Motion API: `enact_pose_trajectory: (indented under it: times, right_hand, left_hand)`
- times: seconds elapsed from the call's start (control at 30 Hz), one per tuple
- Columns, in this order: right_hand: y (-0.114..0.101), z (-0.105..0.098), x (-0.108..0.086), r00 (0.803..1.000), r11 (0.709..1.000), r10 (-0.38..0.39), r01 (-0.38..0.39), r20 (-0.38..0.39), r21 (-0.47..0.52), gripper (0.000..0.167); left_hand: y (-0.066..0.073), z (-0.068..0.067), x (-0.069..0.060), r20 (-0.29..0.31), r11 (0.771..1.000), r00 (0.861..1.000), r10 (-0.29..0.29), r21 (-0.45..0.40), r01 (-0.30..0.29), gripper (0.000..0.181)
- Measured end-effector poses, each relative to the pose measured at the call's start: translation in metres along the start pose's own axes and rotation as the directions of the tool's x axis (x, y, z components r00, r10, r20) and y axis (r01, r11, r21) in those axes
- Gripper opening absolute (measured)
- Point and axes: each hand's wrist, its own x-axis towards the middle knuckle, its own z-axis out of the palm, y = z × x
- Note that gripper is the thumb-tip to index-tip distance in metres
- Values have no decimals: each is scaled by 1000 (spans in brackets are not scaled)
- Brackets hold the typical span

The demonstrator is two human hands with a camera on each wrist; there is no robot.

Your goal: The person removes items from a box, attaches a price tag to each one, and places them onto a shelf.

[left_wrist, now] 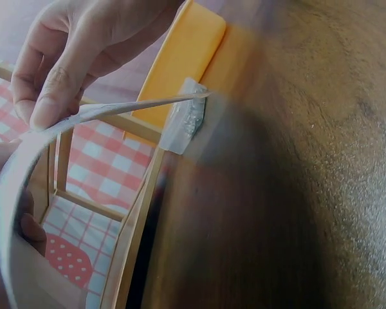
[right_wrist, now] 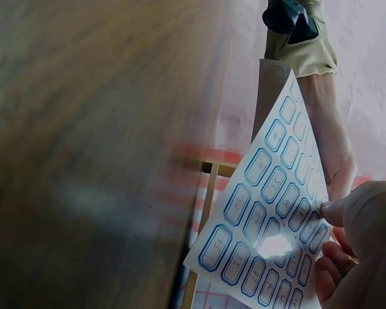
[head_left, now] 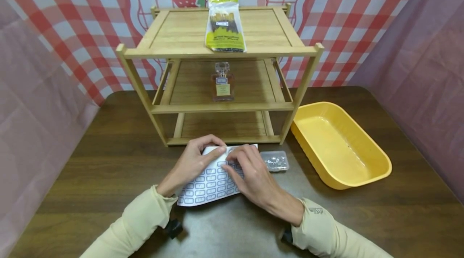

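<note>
A white sheet of labels [head_left: 206,187], printed with rows of small blue-bordered frames, is held up off the table, bent along its length. My left hand [head_left: 197,163] grips its far edge, thumb on the printed face and fingers behind. My right hand [head_left: 253,175] is at the sheet's right part, with thumb and curled fingers pinching at the labels; in the left wrist view the right thumb [left_wrist: 48,111] presses on the sheet. Whether a label has come loose cannot be seen. The right wrist view shows the printed face [right_wrist: 270,193] close up.
A three-tier wooden rack [head_left: 217,51] stands behind the hands. It bears an artist brushes pack [head_left: 225,32] on top and a perfume bottle [head_left: 222,88] below, both labelled. A small clear plastic box [head_left: 275,160] lies right of the sheet, beside a yellow basin [head_left: 333,145].
</note>
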Motion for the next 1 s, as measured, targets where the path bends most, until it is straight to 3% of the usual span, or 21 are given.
enact_pose_trajectory:
  times: [0.5, 0.73, 1.0]
  right_hand:
    - [-1, 1, -1, 998, 997, 58, -59, 22, 50, 25]
    - [-1, 0, 0, 997, 995, 72, -74, 31, 71, 17]
    - [2, 1, -2, 994, 993, 104, -106, 36, 56, 21]
  left_hand:
    - [-2, 0, -1, 9, 1000, 1000, -5, 23, 5, 11]
    - [-2, -1, -1, 12, 997, 1000, 20, 77, -20, 9]
    - [-2, -7, -3, 22, 987, 998, 55, 152, -57, 9]
